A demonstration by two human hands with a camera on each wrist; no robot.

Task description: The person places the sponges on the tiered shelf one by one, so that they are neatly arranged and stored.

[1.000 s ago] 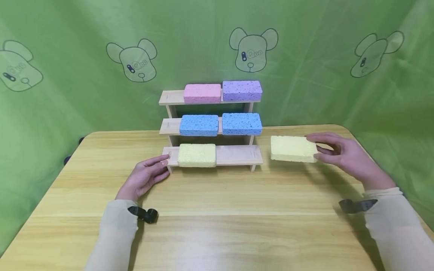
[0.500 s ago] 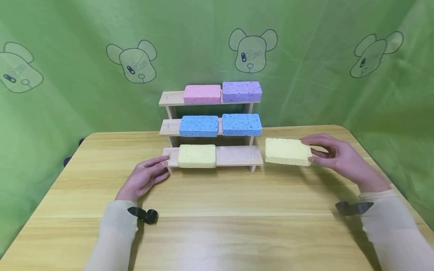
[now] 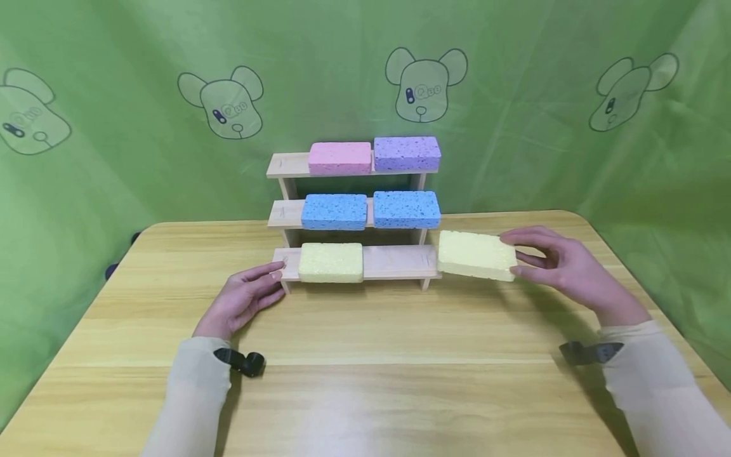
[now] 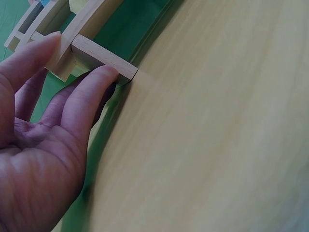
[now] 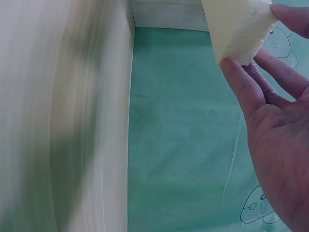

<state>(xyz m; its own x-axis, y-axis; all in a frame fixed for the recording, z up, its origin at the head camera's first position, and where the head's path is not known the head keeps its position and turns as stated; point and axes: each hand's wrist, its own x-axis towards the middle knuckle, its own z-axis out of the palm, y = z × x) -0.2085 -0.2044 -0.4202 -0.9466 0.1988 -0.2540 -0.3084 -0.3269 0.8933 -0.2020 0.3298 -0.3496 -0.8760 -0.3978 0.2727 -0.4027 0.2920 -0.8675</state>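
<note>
A three-step wooden display shelf (image 3: pixel 400 261) stands on the table. My left hand (image 3: pixel 245 298) holds the left end of its lowest step. In the left wrist view, the thumb is at the board and another fingertip is at the leg (image 4: pixel 104 58). My right hand (image 3: pixel 562 263) grips a yellow sponge (image 3: pixel 476 255) by its right end, between thumb and fingers. That sponge is raised and slightly tilted, its left end at the right end of the lowest step. Another yellow sponge (image 3: pixel 331 262) lies on the left part of that step.
On the middle step lie two blue sponges, a left blue sponge (image 3: pixel 334 211) and a right blue sponge (image 3: pixel 406 209). The top step bears a pink sponge (image 3: pixel 339 158) and a purple sponge (image 3: pixel 407 153). A green printed curtain (image 3: pixel 331 70) hangs behind the wooden table (image 3: pixel 365 343).
My right hand has carried the yellow sponge leftward, from beside the shelf to the right end of the lowest step. The sponge has tilted a little. My left hand stays put.
</note>
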